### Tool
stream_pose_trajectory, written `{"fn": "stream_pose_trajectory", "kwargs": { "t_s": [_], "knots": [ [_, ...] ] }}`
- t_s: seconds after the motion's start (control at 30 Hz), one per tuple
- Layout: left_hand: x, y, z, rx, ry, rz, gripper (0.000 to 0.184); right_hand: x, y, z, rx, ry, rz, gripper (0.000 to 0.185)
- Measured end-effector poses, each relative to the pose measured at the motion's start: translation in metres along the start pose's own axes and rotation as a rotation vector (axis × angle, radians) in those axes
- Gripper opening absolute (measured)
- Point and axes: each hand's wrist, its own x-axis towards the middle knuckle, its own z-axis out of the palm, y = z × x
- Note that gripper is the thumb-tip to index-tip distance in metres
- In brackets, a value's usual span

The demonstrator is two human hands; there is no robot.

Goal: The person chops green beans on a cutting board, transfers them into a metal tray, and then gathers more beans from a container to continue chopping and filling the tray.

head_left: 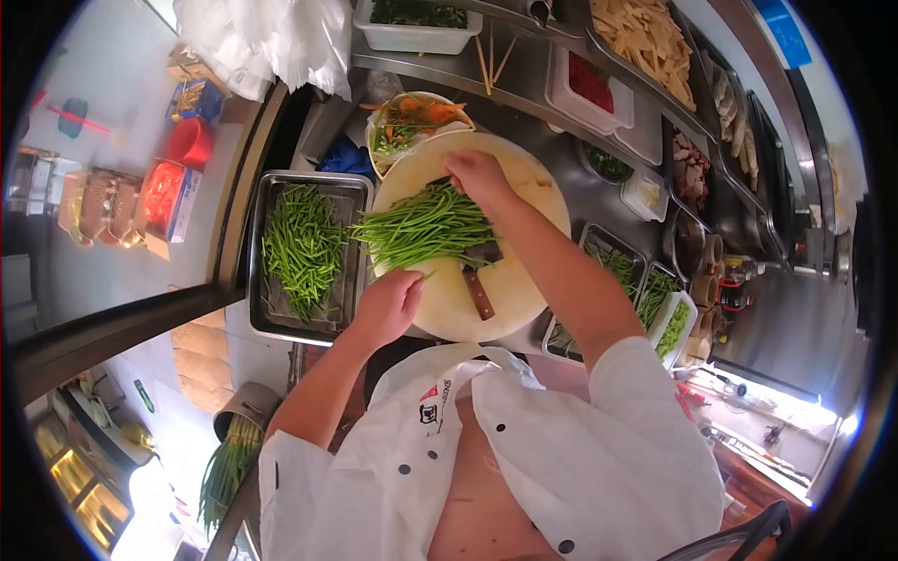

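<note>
A heap of long thin green stems, which look like garlic scapes or green beans (426, 227), lies across the round cutting board (538, 210). Partly under the heap is a cleaver, its dark blade mostly covered and its wooden handle (479, 294) pointing toward me. My left hand (391, 301) is closed at the heap's near left edge, with a bit of green by its fingertips. My right hand (475, 178) has its fingers pinched together at the heap's far edge; what they hold, if anything, is hidden.
Left of the board stands a metal tray (267, 323) of cut green pieces. Behind it is a tub of vegetable scraps (416, 122). Trays of cut greens (613, 262) sit at the right, below a shelf with a red-filled container (589, 82) and pale strips (645, 42).
</note>
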Motion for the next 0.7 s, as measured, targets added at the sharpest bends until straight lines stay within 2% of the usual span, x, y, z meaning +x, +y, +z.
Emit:
{"fn": "stream_pose_trajectory", "kwargs": {
  "t_s": [0.13, 0.23, 0.3, 0.33, 0.4, 0.5, 0.53, 0.57, 0.63, 0.67, 0.7],
  "knots": [
    [0.05, 0.014, 0.015, 0.19, -0.016, 0.036, 0.02, -0.045, 0.012, -0.019, -0.11, 0.076, -0.017, 0.034],
    [0.085, 0.006, 0.036, 0.292, 0.071, 0.142, 0.019, -0.07, 0.013, -0.038, -0.089, 0.09, 0.031, 0.033],
    [0.095, -0.001, 0.042, 0.331, 0.269, 0.349, 0.02, -0.093, 0.014, -0.049, 0.043, 0.075, 0.035, 0.031],
    [0.095, -0.006, 0.041, 0.336, 0.265, 0.35, 0.02, -0.105, 0.019, -0.053, 0.049, 0.074, 0.035, 0.031],
    [0.089, -0.023, 0.031, 0.301, 0.299, 0.32, 0.021, -0.139, 0.039, -0.06, -0.024, 0.134, 0.066, 0.028],
    [0.091, -0.07, -0.001, 0.301, 0.269, 0.117, 0.024, -0.185, 0.1, -0.067, -0.073, 0.185, 0.09, 0.027],
    [0.098, -0.085, -0.011, 0.337, 0.253, 0.039, 0.023, -0.2, 0.119, -0.065, -0.175, 0.211, 0.084, 0.026],
    [0.107, -0.095, -0.02, 0.338, 0.245, 0.048, 0.023, -0.213, 0.133, -0.062, -0.277, 0.237, 0.078, 0.025],
    [0.129, -0.11, -0.032, 0.288, 0.0, -0.157, 0.021, -0.236, 0.145, -0.05, -0.351, 0.217, 0.11, 0.027],
    [0.138, -0.115, -0.033, 0.29, -0.006, -0.151, 0.021, -0.242, 0.149, -0.045, -0.431, 0.188, 0.145, 0.032],
    [0.147, -0.121, -0.031, 0.278, -0.103, -0.208, 0.023, -0.245, 0.146, -0.038, -0.425, 0.195, 0.148, 0.032]
  ]
}}
